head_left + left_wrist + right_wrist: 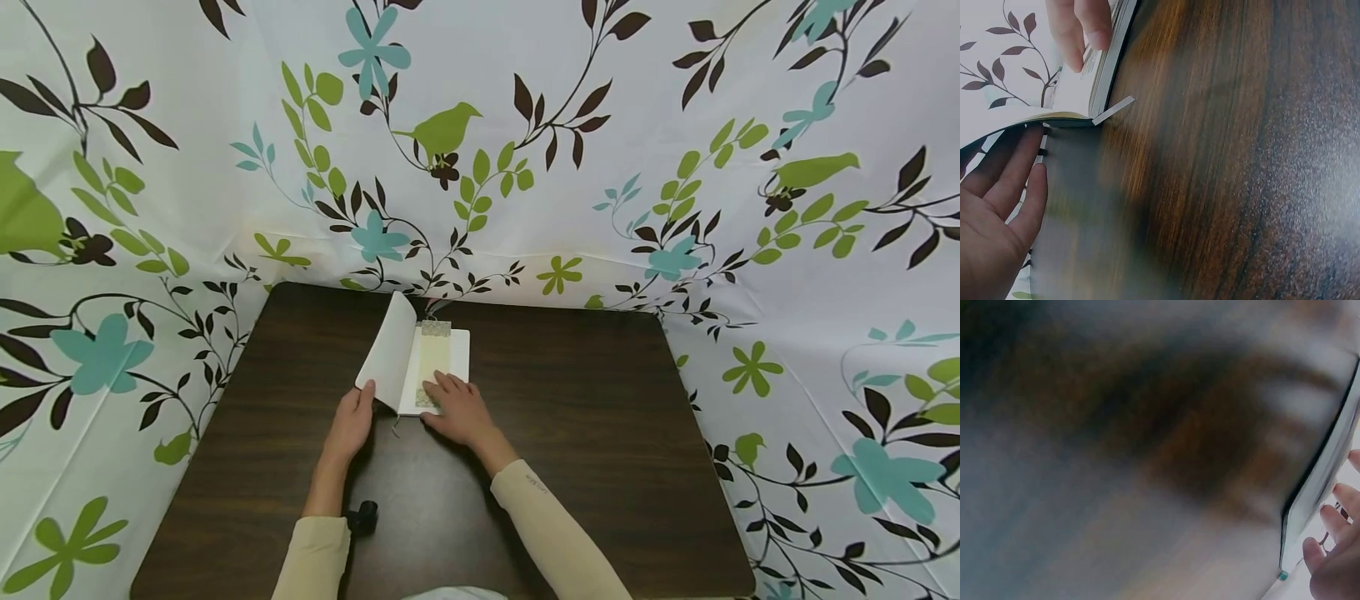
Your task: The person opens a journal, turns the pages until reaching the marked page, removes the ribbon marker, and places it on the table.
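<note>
An opened notebook (pixel 459 350) with white pages lies on the table, its left side (pixel 390 346) raised at a slant. My left hand (pixel 354 421) is at the lower corner of that raised side. In the left wrist view, the extended fingers of the left hand (pixel 1004 194) reach beneath the cover, the thumb apart from it. My right hand (pixel 459 410) rests on the lower part of the right page, fingertips over a pale yellow strip (pixel 435 354) with patterned ends. A thin ribbon (pixel 1114 110) sticks out from the notebook's bottom edge.
The dark wood-grain table (pixel 585 433) extends around the notebook. A white curtain (pixel 525 217) printed with leaves, birds and flowers hangs behind and at both sides. A black device (pixel 363 518) is strapped at the left wrist.
</note>
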{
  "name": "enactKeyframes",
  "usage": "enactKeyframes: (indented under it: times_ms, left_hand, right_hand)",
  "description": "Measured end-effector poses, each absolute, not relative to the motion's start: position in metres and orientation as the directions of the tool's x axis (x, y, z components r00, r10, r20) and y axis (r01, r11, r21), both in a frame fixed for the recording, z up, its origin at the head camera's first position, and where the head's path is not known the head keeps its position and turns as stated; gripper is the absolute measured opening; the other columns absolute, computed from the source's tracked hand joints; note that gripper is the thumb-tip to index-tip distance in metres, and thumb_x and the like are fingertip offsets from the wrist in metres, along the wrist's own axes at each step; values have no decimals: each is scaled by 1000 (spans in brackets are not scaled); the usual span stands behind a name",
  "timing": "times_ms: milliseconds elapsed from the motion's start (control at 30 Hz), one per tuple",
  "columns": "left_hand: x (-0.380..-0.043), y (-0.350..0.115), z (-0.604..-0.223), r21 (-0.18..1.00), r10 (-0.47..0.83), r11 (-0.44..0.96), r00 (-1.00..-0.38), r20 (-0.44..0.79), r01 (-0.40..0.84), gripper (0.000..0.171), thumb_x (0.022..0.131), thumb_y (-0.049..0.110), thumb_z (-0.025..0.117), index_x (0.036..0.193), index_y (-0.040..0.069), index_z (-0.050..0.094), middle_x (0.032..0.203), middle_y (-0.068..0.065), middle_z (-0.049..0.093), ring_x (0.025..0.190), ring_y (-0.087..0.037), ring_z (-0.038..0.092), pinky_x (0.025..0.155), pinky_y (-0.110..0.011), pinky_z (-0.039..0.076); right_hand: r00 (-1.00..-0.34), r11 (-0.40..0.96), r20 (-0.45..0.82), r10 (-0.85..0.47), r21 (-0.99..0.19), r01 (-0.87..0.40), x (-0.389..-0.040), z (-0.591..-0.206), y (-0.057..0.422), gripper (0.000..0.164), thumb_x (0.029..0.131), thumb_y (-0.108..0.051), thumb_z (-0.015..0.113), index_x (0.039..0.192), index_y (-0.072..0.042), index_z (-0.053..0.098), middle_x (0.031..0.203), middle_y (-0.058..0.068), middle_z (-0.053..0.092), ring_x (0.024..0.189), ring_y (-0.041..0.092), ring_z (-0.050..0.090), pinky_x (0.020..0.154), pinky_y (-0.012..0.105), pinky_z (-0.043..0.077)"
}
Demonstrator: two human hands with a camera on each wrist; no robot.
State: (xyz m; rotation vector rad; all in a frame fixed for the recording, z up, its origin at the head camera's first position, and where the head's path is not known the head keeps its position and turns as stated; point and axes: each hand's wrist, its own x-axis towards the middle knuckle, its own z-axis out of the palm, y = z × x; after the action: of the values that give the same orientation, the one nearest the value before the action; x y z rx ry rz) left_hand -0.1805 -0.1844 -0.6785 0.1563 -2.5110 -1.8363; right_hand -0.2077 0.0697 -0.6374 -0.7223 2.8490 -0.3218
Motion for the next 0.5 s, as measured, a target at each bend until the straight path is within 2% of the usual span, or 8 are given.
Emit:
enactKeyframes:
  times_ms: [133,167,267,300,433,500]
  left_hand:
    - [-176,-182,-664,951,-97,302,-994,-41,-69,68,113,59,39,118,-2,70,121,-24,69,106,-26,58,88,-42,46]
    - [-176,-183,-663,950,-104,304,-994,-37,-67,66,114,57,40,116,-1,70,119,-23,69,103,-25,58,86,-40,45]
    - [-172,-183,-653,950,-93,304,-994,-50,-76,69,114,58,39,123,-3,69,129,-26,69,112,-28,60,93,-43,47]
    - [-171,-183,-652,953,-84,293,-995,-49,-72,70,113,58,39,124,-5,68,126,-28,68,111,-30,60,93,-46,47]
    - [-177,-187,-671,951,-79,301,-996,-46,-68,64,115,56,37,118,-1,68,100,-18,65,96,-29,58,82,-43,45]
    - [-184,-189,-688,945,-96,315,-993,-65,-93,62,114,57,37,116,4,68,94,-10,61,90,-26,55,78,-40,43]
  right_hand:
    - [-866,857,-34,-498,-169,-486,-202,-641,66,56,106,-52,66,156,-31,56,166,0,49,152,24,46,120,56,37]
    - [-864,855,-6,-504,-143,-498,-201,-642,65,51,105,-51,68,151,-31,59,161,-1,55,149,23,49,120,56,36]
    - [-842,839,70,-535,-71,-539,-196,-642,64,35,104,-47,70,137,-33,68,141,-7,66,138,17,56,119,57,36]
    - [-833,832,86,-547,-52,-552,-194,-642,64,31,105,-47,70,133,-34,69,136,-10,68,135,15,58,119,57,36]
    - [-798,804,139,-587,-16,-594,-188,-640,73,21,107,-43,67,126,-36,74,125,-14,72,124,11,65,120,58,35]
    - [-777,793,202,-596,1,-609,-186,-638,80,19,108,-38,67,124,-35,76,122,-15,74,117,10,69,120,56,37]
